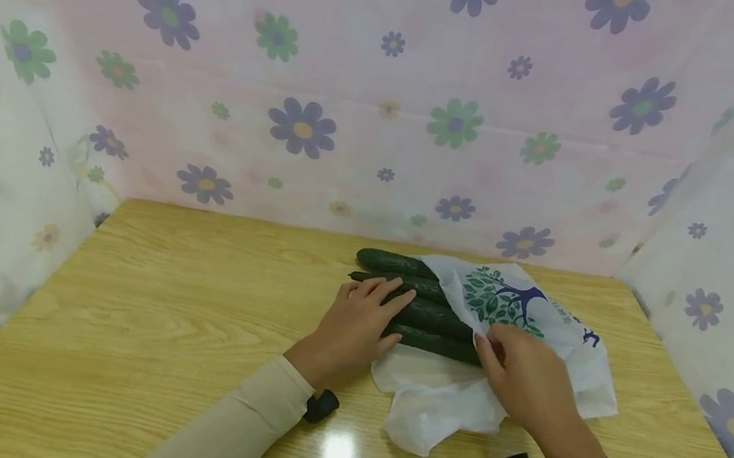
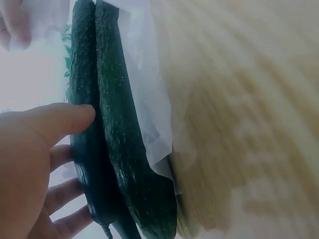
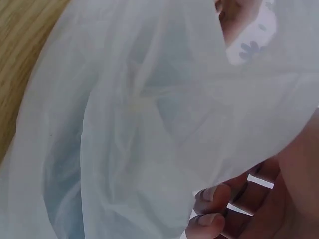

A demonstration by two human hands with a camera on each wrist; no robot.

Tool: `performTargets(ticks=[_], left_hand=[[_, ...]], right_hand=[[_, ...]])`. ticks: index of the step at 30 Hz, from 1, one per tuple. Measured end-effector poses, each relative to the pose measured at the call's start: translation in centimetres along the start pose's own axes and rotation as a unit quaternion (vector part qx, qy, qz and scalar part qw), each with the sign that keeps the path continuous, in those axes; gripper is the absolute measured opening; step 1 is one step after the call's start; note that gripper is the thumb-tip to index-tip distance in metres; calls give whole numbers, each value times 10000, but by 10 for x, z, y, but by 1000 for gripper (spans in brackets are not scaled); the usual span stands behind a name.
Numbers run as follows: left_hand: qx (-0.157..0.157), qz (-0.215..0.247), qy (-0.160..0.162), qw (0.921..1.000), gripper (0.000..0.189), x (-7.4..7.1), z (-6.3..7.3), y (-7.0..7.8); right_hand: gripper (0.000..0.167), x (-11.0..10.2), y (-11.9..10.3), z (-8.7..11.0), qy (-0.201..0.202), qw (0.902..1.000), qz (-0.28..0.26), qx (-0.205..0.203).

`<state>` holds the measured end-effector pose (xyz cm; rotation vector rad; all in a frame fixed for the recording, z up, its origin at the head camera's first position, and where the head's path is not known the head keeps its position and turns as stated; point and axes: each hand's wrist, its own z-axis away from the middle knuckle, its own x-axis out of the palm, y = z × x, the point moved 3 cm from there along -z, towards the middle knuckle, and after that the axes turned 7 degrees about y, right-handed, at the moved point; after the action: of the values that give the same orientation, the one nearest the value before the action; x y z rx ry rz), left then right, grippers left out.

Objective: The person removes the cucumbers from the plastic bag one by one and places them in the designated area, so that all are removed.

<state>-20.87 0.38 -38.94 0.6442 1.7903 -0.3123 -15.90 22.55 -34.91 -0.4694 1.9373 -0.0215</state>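
Several dark green cucumbers (image 1: 435, 317) lie side by side, their left ends out of a white plastic bag (image 1: 508, 295) printed with a tree. My left hand (image 1: 355, 323) rests over their exposed ends with its fingers spread. In the left wrist view, the thumb (image 2: 82, 118) lies against one bumpy cucumber (image 2: 89, 64), and the other fingers reach behind it. My right hand (image 1: 531, 375) pinches the bag's open edge above the cucumbers. The bag (image 3: 149, 124) fills most of the right wrist view, with curled fingertips (image 3: 212, 224) at its edge. The cucumbers' right ends are hidden inside the bag.
A wood-grain table (image 1: 181, 312) lies under everything. Flowered cloth (image 1: 359, 99) stands behind it and at both sides. Black straps (image 1: 322, 406) show by both wrists. A loose part of the bag (image 1: 438, 416) spreads toward the table's near side.
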Motion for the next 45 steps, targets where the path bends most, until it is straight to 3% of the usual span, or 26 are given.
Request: performTargets(ticks=[11,24,37,45], left_hand=[[118,-190,209,9995,70,2,5,3],[252,-312,497,9980,70,2,5,5],[272,-316,463,9981,61,6,6,7],[100,-233,367,9990,58,7,5,8]], right_hand=[[34,-9,5,-1,185,9996,-187,95],[31,-9,5,-2,50,9997,-193,161],[32,-7,4,-2,37,9996,-197,182],[30,-7,4,-2,-17,9995,-232,197]])
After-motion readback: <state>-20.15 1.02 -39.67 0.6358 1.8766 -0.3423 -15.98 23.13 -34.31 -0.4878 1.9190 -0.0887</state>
